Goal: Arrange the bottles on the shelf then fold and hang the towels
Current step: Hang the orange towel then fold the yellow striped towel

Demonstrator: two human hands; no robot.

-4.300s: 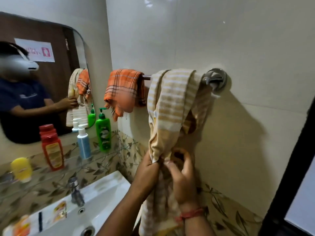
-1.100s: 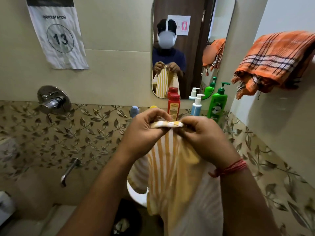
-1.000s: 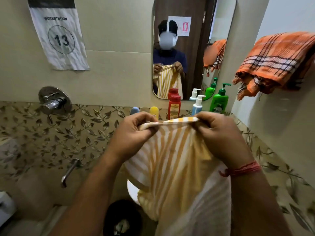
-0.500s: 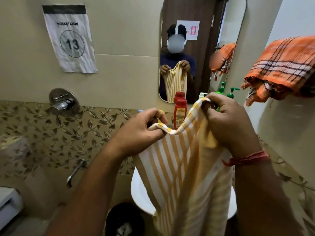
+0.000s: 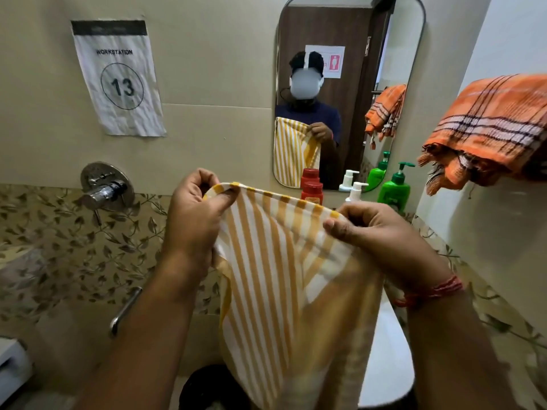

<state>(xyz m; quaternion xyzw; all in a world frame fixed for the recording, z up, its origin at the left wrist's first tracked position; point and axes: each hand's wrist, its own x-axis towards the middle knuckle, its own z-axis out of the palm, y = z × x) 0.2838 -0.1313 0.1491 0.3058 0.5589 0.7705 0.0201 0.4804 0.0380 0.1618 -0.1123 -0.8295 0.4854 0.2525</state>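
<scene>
A yellow-and-white striped towel hangs spread in front of me, over the sink. My left hand pinches its top left corner and my right hand pinches the top right corner, so the top edge runs between them. An orange plaid towel hangs bunched high on the right wall. On the ledge under the mirror stand a red bottle, a white pump bottle and a green pump bottle, partly hidden behind the striped towel.
A mirror on the back wall reflects me and the towels. A chrome tap valve and a spout stick out of the left wall. A white sink lies below the towel. A paper sign reads 13.
I took the striped towel off the bar and turned to face the mirror. In the last second my hands moved apart along its top edge and spread it wide.
</scene>
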